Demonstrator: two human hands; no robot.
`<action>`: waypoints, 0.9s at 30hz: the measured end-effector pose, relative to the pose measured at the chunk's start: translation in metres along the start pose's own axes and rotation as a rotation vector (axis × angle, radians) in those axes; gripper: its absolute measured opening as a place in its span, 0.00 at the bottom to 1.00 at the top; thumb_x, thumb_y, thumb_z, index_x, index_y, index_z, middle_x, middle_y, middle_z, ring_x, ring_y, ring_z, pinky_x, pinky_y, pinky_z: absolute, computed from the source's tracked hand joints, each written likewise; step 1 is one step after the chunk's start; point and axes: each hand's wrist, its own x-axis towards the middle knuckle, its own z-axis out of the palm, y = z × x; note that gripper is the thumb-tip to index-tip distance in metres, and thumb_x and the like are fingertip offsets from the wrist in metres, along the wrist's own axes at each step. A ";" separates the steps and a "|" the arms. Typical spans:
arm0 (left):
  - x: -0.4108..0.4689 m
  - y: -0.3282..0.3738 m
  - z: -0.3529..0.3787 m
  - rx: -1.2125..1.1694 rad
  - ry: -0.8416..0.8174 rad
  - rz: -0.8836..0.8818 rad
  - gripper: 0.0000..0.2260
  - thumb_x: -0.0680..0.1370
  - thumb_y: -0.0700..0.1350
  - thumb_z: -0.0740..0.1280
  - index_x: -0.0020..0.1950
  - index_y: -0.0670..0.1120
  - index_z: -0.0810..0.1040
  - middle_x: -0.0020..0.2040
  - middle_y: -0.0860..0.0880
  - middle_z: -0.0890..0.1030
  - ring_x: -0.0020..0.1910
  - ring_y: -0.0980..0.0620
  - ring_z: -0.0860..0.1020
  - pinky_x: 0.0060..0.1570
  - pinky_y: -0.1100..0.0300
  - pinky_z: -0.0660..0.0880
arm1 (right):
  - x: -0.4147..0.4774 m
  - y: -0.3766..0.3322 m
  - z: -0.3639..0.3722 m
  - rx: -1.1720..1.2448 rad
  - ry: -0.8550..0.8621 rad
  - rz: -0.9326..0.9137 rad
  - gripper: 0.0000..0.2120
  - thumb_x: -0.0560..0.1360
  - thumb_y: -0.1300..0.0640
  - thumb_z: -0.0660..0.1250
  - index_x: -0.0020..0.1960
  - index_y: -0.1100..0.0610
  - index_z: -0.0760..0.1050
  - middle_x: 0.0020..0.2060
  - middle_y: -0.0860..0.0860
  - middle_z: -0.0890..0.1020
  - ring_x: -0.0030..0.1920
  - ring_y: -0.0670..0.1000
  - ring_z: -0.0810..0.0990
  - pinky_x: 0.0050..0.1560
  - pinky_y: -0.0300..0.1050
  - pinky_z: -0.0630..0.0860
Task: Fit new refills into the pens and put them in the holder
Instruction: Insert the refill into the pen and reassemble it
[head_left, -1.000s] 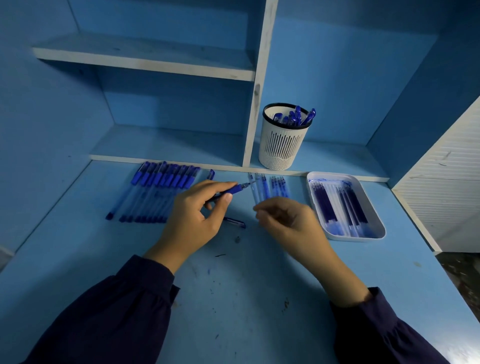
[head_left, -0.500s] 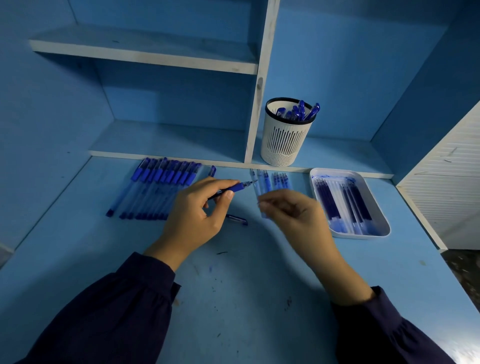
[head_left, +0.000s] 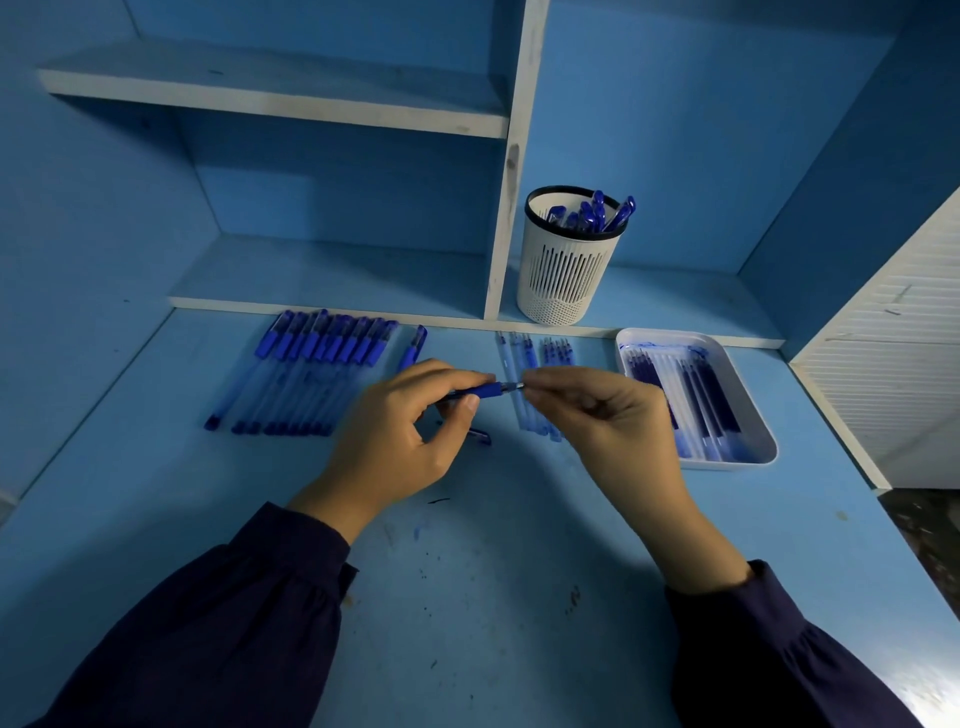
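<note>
Pinched between the thumb and curled fingers of the left hand (head_left: 400, 436), a blue pen (head_left: 480, 390) is held crosswise just above the desk (head_left: 467, 597), its metal tip pointing to the person's right. The right hand (head_left: 608, 421) meets it there: thumb and forefinger nip the very tip of the pen, with the other fingers curled loosely behind. Whether a refill sits inside the barrel cannot be told.

On the desk under the left hand lies a small blue piece (head_left: 480, 437), partly hidden. Just behind the hands, a few pale slim tubes (head_left: 527, 364) lie side by side, pointing toward the back. Further left is a tight row of capped pens (head_left: 311, 374), blue caps toward the back and clear barrels toward the person. A single pen (head_left: 414, 347) lies just to the right of the row, apart from it.

A white tray (head_left: 727, 464) sits on the desk at the right, near the low shelf (head_left: 311, 270). It holds refills (head_left: 696, 395) laid lengthwise, some dark with ink and some pale, and blue smears mark its inner wall.

A white slotted holder (head_left: 569, 270) with a black rim stands upright on the low shelf, just right of the upright divider (head_left: 511, 208). Several blue pens in the holder (head_left: 597, 212) lean toward its right side, their tops above the rim.
</note>
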 end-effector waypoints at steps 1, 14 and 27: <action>-0.001 0.000 0.000 0.010 -0.014 0.013 0.10 0.79 0.40 0.67 0.58 0.44 0.83 0.45 0.52 0.82 0.43 0.55 0.79 0.42 0.73 0.69 | -0.001 0.001 0.000 -0.041 -0.036 -0.002 0.07 0.72 0.68 0.72 0.48 0.62 0.84 0.40 0.51 0.86 0.41 0.45 0.84 0.45 0.34 0.77; 0.000 0.005 0.000 0.002 -0.050 0.064 0.10 0.79 0.40 0.67 0.59 0.45 0.83 0.45 0.54 0.81 0.42 0.54 0.79 0.42 0.63 0.76 | 0.003 0.002 -0.010 -0.107 -0.220 0.083 0.06 0.74 0.65 0.70 0.50 0.60 0.79 0.40 0.54 0.83 0.39 0.47 0.81 0.43 0.36 0.76; 0.000 0.004 -0.001 0.011 -0.057 0.063 0.11 0.80 0.42 0.66 0.59 0.46 0.83 0.46 0.56 0.80 0.42 0.55 0.79 0.42 0.62 0.77 | 0.005 0.005 -0.014 -0.178 -0.240 0.018 0.05 0.75 0.59 0.70 0.47 0.60 0.82 0.35 0.49 0.84 0.36 0.43 0.81 0.41 0.35 0.75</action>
